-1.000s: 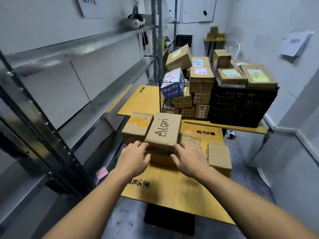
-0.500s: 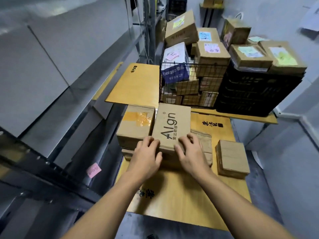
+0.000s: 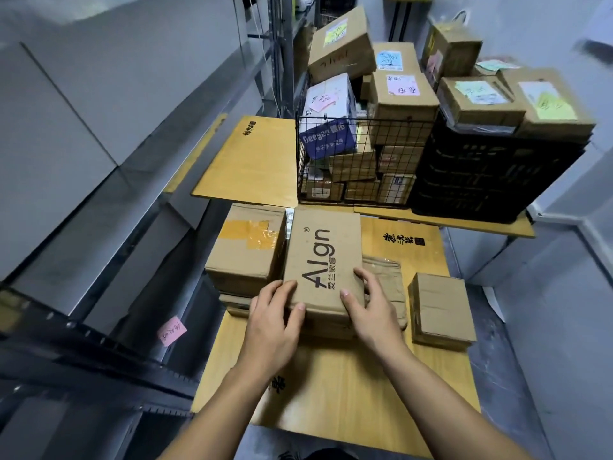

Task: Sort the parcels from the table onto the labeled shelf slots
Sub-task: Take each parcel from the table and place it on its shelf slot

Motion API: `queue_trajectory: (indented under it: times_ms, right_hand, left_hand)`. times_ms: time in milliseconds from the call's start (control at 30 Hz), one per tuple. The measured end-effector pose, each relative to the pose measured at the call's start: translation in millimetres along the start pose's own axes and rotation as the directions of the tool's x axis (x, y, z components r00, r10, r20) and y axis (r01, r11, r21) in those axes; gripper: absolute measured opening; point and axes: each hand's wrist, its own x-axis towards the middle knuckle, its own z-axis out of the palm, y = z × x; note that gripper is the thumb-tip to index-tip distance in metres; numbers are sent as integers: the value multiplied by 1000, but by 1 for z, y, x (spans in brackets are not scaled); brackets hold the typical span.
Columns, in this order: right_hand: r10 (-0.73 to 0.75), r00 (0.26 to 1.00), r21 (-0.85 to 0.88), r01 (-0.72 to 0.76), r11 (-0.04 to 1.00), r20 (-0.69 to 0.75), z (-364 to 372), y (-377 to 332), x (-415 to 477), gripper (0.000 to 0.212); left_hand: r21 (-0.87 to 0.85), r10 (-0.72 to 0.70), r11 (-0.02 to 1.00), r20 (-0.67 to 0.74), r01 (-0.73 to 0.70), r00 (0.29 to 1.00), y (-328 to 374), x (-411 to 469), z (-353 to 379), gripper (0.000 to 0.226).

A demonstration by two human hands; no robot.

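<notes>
The room is a bit dim, with soft light from above that makes the metal shelf shine in pale streaks. A soft dark shadow lies on the yellow table near the middle. Things bend at the edges, and the far boxes at the top right look smeary.

Parcel storeroom: metal shelving, labelled cartons crammed in crates.

Grey walls at right & back. Grey floor. Metal shelf runs along left side; two yellow wood tables stand in middle, w/ black print.
</notes>
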Motion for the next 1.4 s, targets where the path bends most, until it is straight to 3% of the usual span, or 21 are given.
queue_trajectory:
  times_ms: [167, 300, 467, 533, 633, 700, 767, 833, 900, 1033, 1133, 1267, 1400]
  right_hand:
    - [59, 998, 202, -61, 978, 15, -11, 7, 3, 37]
    - [60, 998, 306, -51, 951, -21, -26, 9, 8, 32]
    - [16, 1000, 405, -4, 914, -25, -54, 14, 14, 25]
    - [-13, 1000, 458, 21, 889, -21, -62, 16, 14, 24]
    - [-55, 998, 513, 48, 857, -2, -70, 21, 10, 32]
    - [-78, 996, 537, 41, 842, 45, -75, 27, 8, 42]
    - [-103, 989, 483, 41, 874, 102, -80, 30, 7, 41]
    - [-109, 978, 294, 52, 954, 180, -89, 30, 9, 40]
    - [-108, 966, 143, 76, 987, 234, -98, 31, 14, 44]
    - [-160, 943, 400, 32, 916, 293, -107, 15, 13, 57]
    - [-212, 951, 412, 105, 905, 223, -108, 12, 13, 65]
    - [-221, 966, 457, 137, 879, 137, -116, 19, 19, 56]
    - [-169, 966, 633, 7, 774, 196, -121, 21, 22, 50]
  left_hand:
    - [-68, 99, 992, -68, -103, 993, 28, -6, -8, 50]
    - [-248, 134, 958, -57, -144, 989, 52, -5, -11, 51]
    - [-331, 19, 939, -217, -92, 976, 73, 2, -2, 33]
    - [-316, -61, 948, -253, -23, 966, 76, 5, 5, 38]
    - [-488, -201, 864, -108, 124, 974, 76, 2, 16, 60]
    - [-655, -219, 735, 16, 175, 976, 79, -2, 25, 60]
    - [-724, -196, 674, 16, 146, 981, 86, -6, 30, 55]
    - [-720, -174, 688, -44, 90, 984, 92, -9, 33, 51]
    - [-642, -136, 766, -100, 41, 986, 97, -12, 37, 53]
    - [-430, -91, 903, -182, 4, 979, 106, -17, 48, 61]
    - [-283, -26, 958, -216, -37, 976, 111, -18, 55, 67]
    - [-408, 33, 909, -131, -84, 991, 119, -18, 50, 58]
    - [-441, -26, 897, -106, -24, 994, 108, -13, 41, 42]
